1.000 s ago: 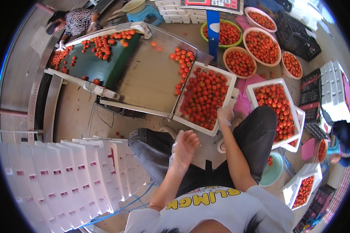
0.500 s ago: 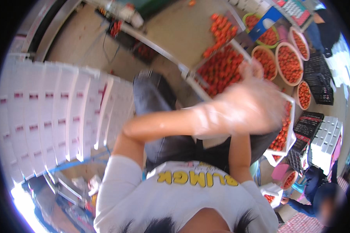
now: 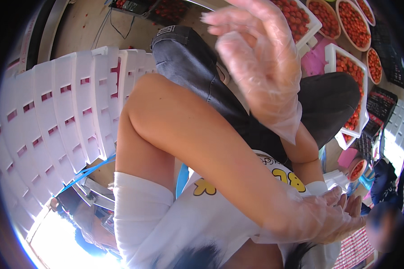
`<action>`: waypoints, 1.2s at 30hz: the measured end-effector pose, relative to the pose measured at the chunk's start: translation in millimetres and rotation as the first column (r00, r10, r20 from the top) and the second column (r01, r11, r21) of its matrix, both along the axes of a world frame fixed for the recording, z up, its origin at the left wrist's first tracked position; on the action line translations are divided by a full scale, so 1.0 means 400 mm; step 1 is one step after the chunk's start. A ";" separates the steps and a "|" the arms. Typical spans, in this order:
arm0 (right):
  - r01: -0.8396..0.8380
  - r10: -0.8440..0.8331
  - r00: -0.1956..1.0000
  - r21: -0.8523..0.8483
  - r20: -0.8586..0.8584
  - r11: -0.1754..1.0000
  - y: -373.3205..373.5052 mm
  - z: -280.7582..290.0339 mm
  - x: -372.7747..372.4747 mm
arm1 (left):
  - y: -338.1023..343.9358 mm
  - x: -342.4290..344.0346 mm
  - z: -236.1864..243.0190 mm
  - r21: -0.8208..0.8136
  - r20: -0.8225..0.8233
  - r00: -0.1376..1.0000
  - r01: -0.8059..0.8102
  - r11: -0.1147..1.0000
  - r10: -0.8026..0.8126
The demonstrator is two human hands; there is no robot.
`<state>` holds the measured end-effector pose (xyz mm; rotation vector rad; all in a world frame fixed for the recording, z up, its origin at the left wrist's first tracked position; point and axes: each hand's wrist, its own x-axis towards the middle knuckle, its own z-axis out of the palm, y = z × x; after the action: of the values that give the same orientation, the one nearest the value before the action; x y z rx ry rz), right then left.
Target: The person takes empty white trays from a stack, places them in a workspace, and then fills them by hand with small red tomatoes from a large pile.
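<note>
Left hand (image 3: 334, 217), in a thin clear glove, lies across the body beside the right elbow, fingers loosely apart and empty. Right hand (image 3: 260, 58), gloved likewise, is raised with fingers spread, holding nothing. Farther off, the white tray of red tomatoes (image 3: 296, 15) is out of contact with both hands, so the step appears to be glove adjustment, not handling fruit.

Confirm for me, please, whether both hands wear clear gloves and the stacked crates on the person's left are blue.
Not quite: the stacked crates are white, not blue, as the head view shows. The left hand and the right hand do both wear clear gloves.
</note>
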<state>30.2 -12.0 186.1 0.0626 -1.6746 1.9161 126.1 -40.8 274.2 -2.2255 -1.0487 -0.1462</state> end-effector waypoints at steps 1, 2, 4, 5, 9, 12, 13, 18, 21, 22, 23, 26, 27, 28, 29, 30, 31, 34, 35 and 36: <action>-0.008 0.008 0.999 -0.012 -0.042 1.000 -0.008 0.020 -0.006 | -0.002 0.003 -0.001 0.005 -0.023 1.000 0.005 1.000 -0.005; -0.017 0.015 0.997 -0.024 -0.081 1.000 -0.019 0.037 -0.008 | -0.005 0.004 -0.005 0.003 -0.023 1.000 -0.002 1.000 0.002; -0.190 0.187 0.981 -0.077 -0.053 0.979 -0.047 0.095 -0.001 | 0.001 -0.011 -0.002 -0.001 -0.004 1.000 0.001 1.000 -0.001; -0.267 0.266 0.964 -0.036 -0.010 0.963 -0.052 0.109 0.005 | 0.004 -0.014 0.004 -0.024 0.035 0.999 0.007 1.000 -0.006; -0.285 0.280 0.953 0.029 0.116 0.958 -0.066 0.094 0.004 | 0.045 -0.043 0.009 -0.123 0.100 0.994 0.061 0.991 -0.049; 0.007 -0.058 0.986 0.308 0.157 0.952 0.001 -0.013 -0.026 | 0.045 -0.065 -0.009 -0.153 0.183 0.983 0.060 0.986 -0.031; 0.002 -0.048 0.972 0.193 0.231 0.981 0.035 -0.071 -0.029 | 0.039 -0.080 -0.013 -0.163 0.219 0.976 0.037 0.986 0.000; 0.209 -0.243 0.891 0.130 0.383 0.969 0.335 -0.229 -0.005 | 0.086 -0.246 -0.055 -0.275 0.501 0.850 -0.023 0.961 0.164; 0.268 -0.367 0.791 0.261 0.490 0.927 0.508 -0.322 -0.022 | 0.116 -0.396 -0.190 -0.474 0.618 0.588 -0.252 0.844 0.522; 0.337 -0.407 0.757 0.228 0.511 0.913 0.523 -0.312 -0.035 | 0.143 -0.444 -0.274 -0.553 0.645 0.390 -0.356 0.754 0.657; 0.321 -0.476 0.708 0.364 0.521 0.875 0.515 -0.252 -0.049 | 0.156 -0.503 -0.324 -0.478 0.735 0.355 -0.332 0.813 0.577; 0.262 -0.568 0.736 0.617 0.369 0.742 0.602 -0.256 -0.107 | 0.195 -0.606 -0.358 -0.546 0.736 0.180 -0.412 0.730 0.652; 0.239 -0.597 0.747 0.720 0.292 0.651 0.609 -0.253 -0.148 | 0.204 -0.644 -0.384 -0.570 0.714 0.135 -0.460 0.682 0.687; 0.217 -0.581 0.778 0.765 0.239 0.606 0.599 -0.248 -0.204 | 0.190 -0.687 -0.420 -0.567 0.707 0.120 -0.493 0.660 0.697; 0.200 -0.571 0.799 0.813 0.188 0.547 0.592 -0.244 -0.258 | 0.193 -0.713 -0.428 -0.710 0.571 -0.016 -0.511 0.484 0.821; 0.192 -0.552 0.823 0.848 0.134 0.493 0.585 -0.252 -0.312 | 0.183 -0.743 -0.445 -0.747 0.538 -0.051 -0.491 0.448 0.841; 0.181 -0.521 0.849 0.881 0.084 0.437 0.577 -0.270 -0.372 | 0.179 -0.781 -0.491 -0.787 0.514 -0.104 -0.452 0.420 0.852; 0.110 -0.527 0.846 0.939 0.083 0.325 0.605 -0.311 -0.508 | 0.240 -0.798 -0.495 -0.702 0.712 -0.403 -0.426 0.570 0.575; 0.097 -0.557 0.827 0.957 0.075 0.273 0.607 -0.315 -0.540 | 0.261 -0.786 -0.435 -0.718 0.611 -0.670 -0.243 0.653 0.423; 0.019 -0.568 0.811 0.964 0.140 0.264 0.593 -0.308 -0.561 | 0.265 -0.781 -0.406 -0.670 0.392 -0.880 -0.074 0.739 0.267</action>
<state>-194.3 225.1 62.7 -0.2990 -2.7012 0.3711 -186.2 65.2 111.7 -0.1084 -2.7820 -2.5385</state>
